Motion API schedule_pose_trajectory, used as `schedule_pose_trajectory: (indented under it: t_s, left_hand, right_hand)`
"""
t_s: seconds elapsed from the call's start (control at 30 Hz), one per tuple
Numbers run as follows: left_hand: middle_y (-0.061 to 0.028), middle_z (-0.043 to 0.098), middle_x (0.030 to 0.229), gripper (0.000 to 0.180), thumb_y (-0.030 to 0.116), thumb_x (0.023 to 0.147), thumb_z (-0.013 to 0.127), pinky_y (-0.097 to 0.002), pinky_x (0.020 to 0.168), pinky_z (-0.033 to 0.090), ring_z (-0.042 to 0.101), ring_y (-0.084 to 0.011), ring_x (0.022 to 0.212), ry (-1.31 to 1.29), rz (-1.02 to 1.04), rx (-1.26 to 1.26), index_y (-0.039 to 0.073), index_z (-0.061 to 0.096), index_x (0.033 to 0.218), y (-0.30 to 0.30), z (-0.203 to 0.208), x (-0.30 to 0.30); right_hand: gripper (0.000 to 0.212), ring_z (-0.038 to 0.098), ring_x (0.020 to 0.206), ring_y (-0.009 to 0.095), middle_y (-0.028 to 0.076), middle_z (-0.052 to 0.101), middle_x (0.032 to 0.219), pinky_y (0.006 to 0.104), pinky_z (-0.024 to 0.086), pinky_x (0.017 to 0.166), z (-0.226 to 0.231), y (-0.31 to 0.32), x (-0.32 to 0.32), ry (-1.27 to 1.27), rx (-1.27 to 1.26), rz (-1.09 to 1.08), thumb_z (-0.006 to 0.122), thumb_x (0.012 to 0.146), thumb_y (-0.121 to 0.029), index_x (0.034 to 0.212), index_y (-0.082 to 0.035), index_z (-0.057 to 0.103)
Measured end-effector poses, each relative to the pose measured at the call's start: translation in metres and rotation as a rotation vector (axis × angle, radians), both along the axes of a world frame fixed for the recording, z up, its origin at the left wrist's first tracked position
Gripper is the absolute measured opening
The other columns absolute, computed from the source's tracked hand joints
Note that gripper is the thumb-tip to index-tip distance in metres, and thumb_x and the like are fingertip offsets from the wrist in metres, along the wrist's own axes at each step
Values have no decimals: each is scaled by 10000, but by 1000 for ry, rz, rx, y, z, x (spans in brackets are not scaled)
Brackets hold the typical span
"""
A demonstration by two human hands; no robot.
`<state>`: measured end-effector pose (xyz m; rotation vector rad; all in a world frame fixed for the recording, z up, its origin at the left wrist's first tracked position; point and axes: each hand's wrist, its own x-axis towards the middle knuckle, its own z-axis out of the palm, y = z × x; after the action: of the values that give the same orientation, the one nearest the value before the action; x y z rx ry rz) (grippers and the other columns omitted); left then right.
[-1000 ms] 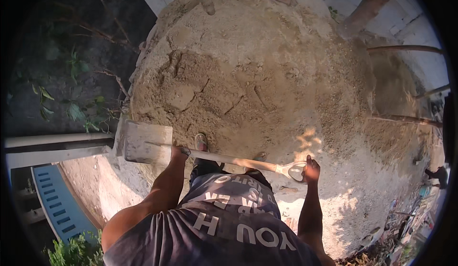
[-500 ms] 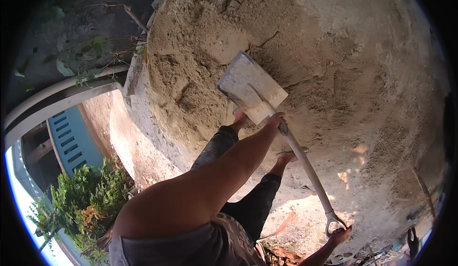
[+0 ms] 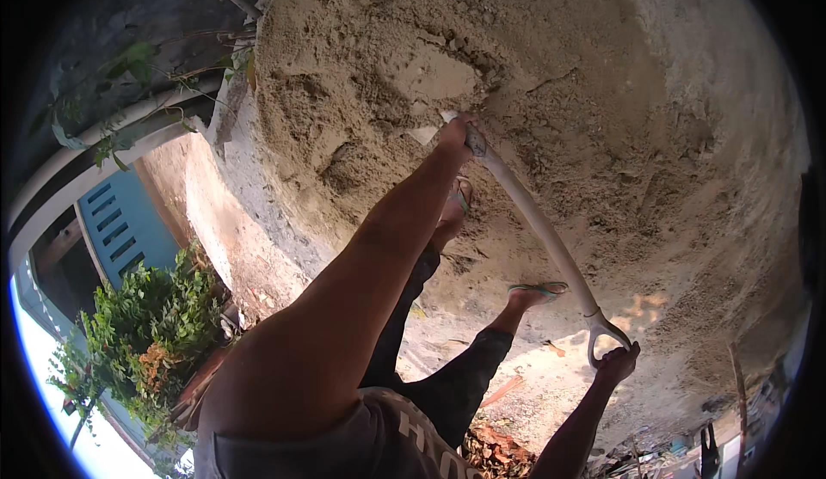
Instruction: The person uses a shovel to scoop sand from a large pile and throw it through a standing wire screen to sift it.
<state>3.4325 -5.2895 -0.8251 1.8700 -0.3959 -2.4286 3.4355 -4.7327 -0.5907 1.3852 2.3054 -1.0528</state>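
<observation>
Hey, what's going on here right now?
A person is holding a shovel with both bare hands over sandy soil. The left hand grips it low, near the blade, and the right hand holds the looped handle at the other end. Only a pale corner of the blade shows, down at the soil.

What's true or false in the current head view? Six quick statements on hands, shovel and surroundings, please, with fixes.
1. The right hand holds the looped grip of the shovel. True.
2. The blade is in full view. False: only a small pale part shows.
3. The left hand grips nearer the blade. True.
4. The leafy plant is at the picture's right. False: left.
5. The footwear is boots. False: sandals.
6. The left hand appears higher in the picture. True.
</observation>
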Motion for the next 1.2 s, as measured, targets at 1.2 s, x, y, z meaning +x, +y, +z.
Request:
schedule_pose_trajectory:
  t_s: [1.2]
  left_hand:
    - [-190, 523, 1180, 319, 265, 907, 501, -423, 920, 432, 513, -272, 990, -202, -1078, -516, 18, 553, 1101, 350, 362, -96]
  right_hand:
    - [634, 328, 329, 175, 39, 338, 462, 323, 263, 331, 198, 298, 356, -241, -871, -702, 507, 870, -615, 596, -50, 413]
